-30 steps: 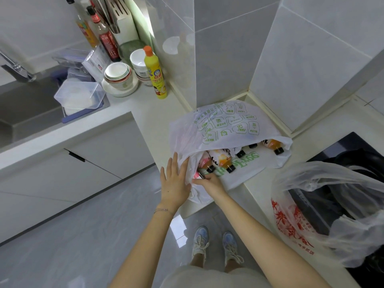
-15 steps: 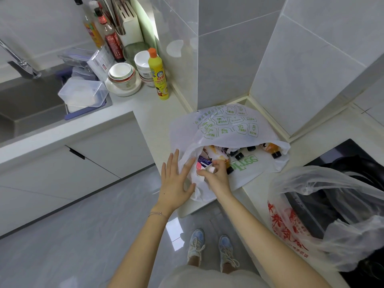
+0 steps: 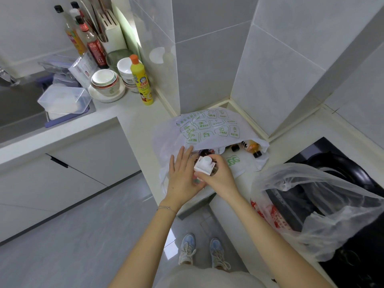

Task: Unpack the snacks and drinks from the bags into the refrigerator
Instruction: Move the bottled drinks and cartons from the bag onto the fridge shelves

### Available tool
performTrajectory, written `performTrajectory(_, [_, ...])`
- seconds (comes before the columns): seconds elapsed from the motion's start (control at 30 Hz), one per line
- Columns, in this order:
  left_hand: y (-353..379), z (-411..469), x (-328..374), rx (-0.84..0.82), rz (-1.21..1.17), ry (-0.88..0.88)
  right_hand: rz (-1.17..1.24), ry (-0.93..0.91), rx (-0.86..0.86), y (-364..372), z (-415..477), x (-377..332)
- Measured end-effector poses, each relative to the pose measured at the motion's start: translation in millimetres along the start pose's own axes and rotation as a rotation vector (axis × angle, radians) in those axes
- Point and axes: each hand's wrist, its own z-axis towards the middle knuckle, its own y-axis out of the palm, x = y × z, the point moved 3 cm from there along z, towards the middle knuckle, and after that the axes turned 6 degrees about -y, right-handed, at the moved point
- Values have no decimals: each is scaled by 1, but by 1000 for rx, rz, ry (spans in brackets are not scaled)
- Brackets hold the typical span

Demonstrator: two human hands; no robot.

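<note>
Right hand (image 3: 218, 177) grips white capped carton (image 3: 204, 165); left hand (image 3: 182, 177), fingers (image 3: 181, 156) straight, rests at its 9 o'clock on white green-printed plastic bag (image 3: 207, 125).

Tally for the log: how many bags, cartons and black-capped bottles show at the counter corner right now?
Plastic bags: 2 (green-printed bag, red-printed bag)
Cartons: 1 (white-capped carton, gripped by the right hand)
Black-capped bottles in view: 2 (orange bottle, second cap only)
Total: 5
</note>
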Motion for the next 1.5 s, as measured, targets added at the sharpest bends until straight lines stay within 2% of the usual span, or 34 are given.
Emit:
performTrajectory(0.17, [0,-11,-7,-59,-80,-93,98,27,-134,-4,-7,3])
performTrajectory(0.27, [-7,-17,-11,-82,-143,-164,94,70,-67,-10,-6,11])
performTrajectory(0.4, [-14,-19,-18,-72,-167,-238,-152,130,29,-17,3,34])
performTrajectory(0.53, [-17,-20,-20,-68,-217,-286,-429,21,28,-15,19,38])
performTrajectory(0.7, [-19,-13,-19,-80,-245,-223,-642,-187,80,-13,35,34])
performTrajectory(0.8, [-18,-8,-17,-123,-288,-161,-629,-254,82,-15,46,32])
performTrajectory(1.0, [-10,9,-19,-262,-214,-133,-622,-375,78,-26,70,23])
performTrajectory(1.2, [-4,23,-12,-272,-198,-67,-643,-336,-164,-28,88,39])
performTrajectory(1.33, [4,23,-13,-350,-163,-23,-660,-294,-167,-31,100,48])
performTrajectory(1.5, [9,33,-18,-415,-188,-109,-657,-268,-105,-33,118,46])
